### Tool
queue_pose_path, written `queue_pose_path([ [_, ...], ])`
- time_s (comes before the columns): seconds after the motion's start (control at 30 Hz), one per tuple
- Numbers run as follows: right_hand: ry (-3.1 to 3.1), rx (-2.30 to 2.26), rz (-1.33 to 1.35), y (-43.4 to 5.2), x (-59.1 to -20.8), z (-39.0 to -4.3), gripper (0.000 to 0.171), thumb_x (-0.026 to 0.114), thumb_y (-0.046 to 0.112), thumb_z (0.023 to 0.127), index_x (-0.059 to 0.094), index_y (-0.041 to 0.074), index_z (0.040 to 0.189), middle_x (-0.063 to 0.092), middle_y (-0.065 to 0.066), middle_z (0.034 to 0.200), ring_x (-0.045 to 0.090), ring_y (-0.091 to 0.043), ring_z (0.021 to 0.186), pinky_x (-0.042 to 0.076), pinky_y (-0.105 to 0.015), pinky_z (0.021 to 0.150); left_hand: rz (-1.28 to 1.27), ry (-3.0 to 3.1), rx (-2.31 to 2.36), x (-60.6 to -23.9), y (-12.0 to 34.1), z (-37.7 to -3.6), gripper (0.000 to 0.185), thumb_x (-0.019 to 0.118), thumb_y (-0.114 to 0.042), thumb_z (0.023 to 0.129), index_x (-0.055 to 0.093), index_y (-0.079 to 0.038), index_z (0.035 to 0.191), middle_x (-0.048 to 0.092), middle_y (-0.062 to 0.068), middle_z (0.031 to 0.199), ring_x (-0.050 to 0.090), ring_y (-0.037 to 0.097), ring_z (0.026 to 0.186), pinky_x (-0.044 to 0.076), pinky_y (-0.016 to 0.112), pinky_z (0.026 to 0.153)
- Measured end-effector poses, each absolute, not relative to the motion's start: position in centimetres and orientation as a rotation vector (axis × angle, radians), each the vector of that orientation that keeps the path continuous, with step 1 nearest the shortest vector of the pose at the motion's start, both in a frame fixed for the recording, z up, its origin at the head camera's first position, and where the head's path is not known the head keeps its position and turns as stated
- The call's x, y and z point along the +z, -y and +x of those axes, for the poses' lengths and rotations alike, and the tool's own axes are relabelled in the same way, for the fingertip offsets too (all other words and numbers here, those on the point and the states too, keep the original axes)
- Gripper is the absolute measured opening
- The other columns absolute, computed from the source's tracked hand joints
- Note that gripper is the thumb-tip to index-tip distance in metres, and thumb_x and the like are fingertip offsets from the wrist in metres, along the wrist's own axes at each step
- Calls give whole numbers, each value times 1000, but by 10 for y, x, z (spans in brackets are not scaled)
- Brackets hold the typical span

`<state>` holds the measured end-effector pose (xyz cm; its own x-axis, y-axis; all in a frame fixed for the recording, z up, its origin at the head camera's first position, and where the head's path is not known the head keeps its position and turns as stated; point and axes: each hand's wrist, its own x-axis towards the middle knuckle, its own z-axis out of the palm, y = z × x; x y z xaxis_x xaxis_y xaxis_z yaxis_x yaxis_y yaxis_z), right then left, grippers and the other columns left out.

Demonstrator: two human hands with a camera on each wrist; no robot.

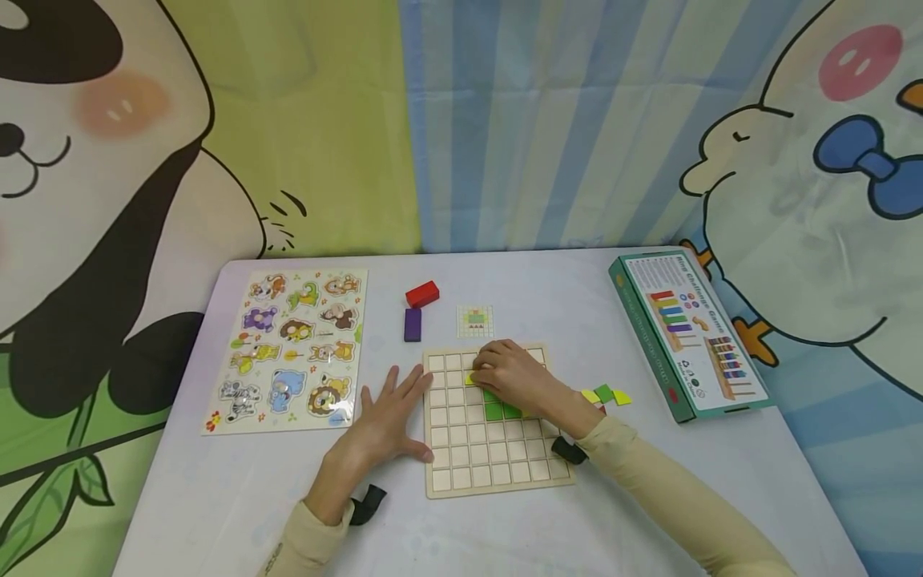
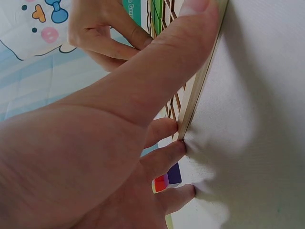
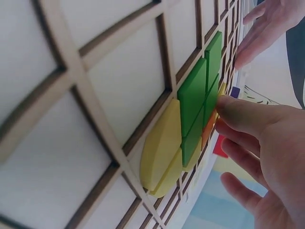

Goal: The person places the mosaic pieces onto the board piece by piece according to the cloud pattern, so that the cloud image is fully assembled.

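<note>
This looks like a children's play corner or toy room. Behind the table [image 1: 238, 497] hang cloths printed with large cartoon figures: a panda [image 1: 79, 184] on the left, a white duck with a blue bow [image 1: 829, 200] on the right, and blue stripes between them. On the pale table lie an animal peg puzzle [image 1: 292, 349] near the left edge, a wooden grid board [image 1: 490, 449] at the front middle, coloured blocks, and a toy box [image 1: 685, 332] at the right edge.
</note>
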<state>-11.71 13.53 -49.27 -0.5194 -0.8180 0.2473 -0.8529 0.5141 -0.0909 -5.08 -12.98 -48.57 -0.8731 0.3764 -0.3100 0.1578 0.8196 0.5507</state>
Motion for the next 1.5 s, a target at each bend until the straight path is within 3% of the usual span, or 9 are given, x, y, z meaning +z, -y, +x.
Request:
queue_pose_path([
  [0.4, 2556, 402, 1347, -159, -485, -114, 13, 79, 11, 86, 81, 12, 99, 75, -4, 104, 66, -25, 108, 52, -42, 100, 409, -2591, 745, -486, 130, -50, 125, 98, -33, 58, 30, -14, 161, 17, 6, 171, 3, 43, 157, 0, 82, 112],
  [0.73, 2676, 403, 1162, -208, -481, -107, 21, 83, 9, 82, 80, 7, 102, 75, -6, 106, 65, -27, 109, 51, -44, 101, 396, -2583, 739, -486, 131, -51, 126, 98, -33, 59, 27, -15, 162, 13, 6, 172, -1, 41, 158, -3, 81, 112],
  [1.03, 2676, 442, 1040, -258, -486, -92, 21, 84, 5, 80, 78, 4, 100, 75, -8, 102, 66, -30, 103, 53, -48, 95, 410, -2582, 744, -489, 132, -52, 127, 98, -33, 58, 27, -15, 162, 13, 7, 172, -1, 42, 158, -3, 83, 111],
  [1.5, 2770, 467, 1099, -271, -490, -64, 32, 86, 8, 79, 79, 5, 109, 76, -10, 115, 68, -30, 114, 54, -48, 100, 421, -2593, 754, -490, 132, -51, 127, 98, -34, 57, 28, -15, 161, 16, 8, 171, 1, 43, 157, -1, 83, 111],
])
